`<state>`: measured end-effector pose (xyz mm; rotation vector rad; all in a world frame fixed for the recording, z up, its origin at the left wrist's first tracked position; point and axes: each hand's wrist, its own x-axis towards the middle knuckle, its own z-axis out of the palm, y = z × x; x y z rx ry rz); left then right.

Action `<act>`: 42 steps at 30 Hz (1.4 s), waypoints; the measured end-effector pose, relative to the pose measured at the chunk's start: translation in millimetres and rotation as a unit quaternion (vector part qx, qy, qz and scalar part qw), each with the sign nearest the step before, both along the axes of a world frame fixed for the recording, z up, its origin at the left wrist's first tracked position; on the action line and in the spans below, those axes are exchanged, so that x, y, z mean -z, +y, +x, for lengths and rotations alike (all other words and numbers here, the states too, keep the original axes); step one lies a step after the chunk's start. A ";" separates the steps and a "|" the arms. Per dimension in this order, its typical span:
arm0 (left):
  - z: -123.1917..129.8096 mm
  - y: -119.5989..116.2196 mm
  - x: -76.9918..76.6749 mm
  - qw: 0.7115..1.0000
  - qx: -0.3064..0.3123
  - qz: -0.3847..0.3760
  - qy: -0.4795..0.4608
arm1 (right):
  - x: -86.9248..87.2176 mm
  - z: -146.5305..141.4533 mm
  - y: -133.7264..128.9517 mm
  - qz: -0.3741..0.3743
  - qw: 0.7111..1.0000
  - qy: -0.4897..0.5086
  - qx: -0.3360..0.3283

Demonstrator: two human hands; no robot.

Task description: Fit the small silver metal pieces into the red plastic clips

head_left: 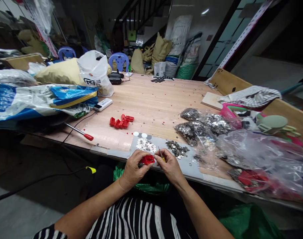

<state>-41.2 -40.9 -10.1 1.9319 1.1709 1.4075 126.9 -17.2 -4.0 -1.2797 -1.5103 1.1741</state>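
My left hand [134, 168] is closed on a small red plastic part [148, 159] at the table's front edge. My right hand [170, 166] holds a thin tool with a yellow handle [162, 158], its metal shaft pointing up and away. The fingertips of my right hand are beside the red part; whether they pinch a small piece too is unclear. Just beyond my hands, a grey mat [191, 166] bears a pile of silvery pieces [146, 145] and a pile of darker metal pieces [177, 149]. More red parts [121, 121] lie farther left.
Clear bags of metal pieces [192, 132] and a large plastic bag [263, 149] fill the right side. At left are a blue-and-white sack [22, 99], a white device [103, 104] and a red-tipped lever [88, 136]. Green bags [251, 217] hang below the edge.
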 end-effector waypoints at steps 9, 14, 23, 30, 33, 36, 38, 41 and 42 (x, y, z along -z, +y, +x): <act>-0.1 -1.0 4.2 0.999 0.007 0.003 0.040 | -7.2 1.1 -7.3 0.062 0.991 -0.117 -0.003; 1.7 -1.6 3.0 0.998 0.021 0.021 0.054 | -4.4 0.5 -8.2 0.064 0.989 -0.134 -0.003; 2.3 -3.0 2.2 0.998 0.039 0.021 0.047 | 2.2 0.8 -5.1 0.025 0.997 -0.061 -0.031; 0.2 -2.8 0.0 0.996 0.029 -0.080 -0.011 | -6.6 6.5 -6.3 -0.114 0.989 0.070 -0.069; -1.7 -1.5 0.1 0.995 0.037 -0.092 -0.013 | -4.1 15.2 -5.1 -0.082 0.995 0.016 -0.063; -5.5 1.9 2.2 0.997 0.040 -0.068 0.013 | -0.9 22.0 -4.7 0.017 0.993 -0.103 -0.061; -8.7 4.9 4.6 0.996 0.049 -0.054 0.043 | -0.7 22.4 -6.2 0.052 0.983 -0.167 -0.061; -12.6 9.6 8.5 0.993 0.066 -0.059 0.078 | -2.5 17.5 -9.9 0.050 0.971 -0.221 -0.069; -13.5 11.1 9.4 0.992 0.069 -0.063 0.084 | -3.0 15.3 -11.0 0.054 0.968 -0.232 -0.075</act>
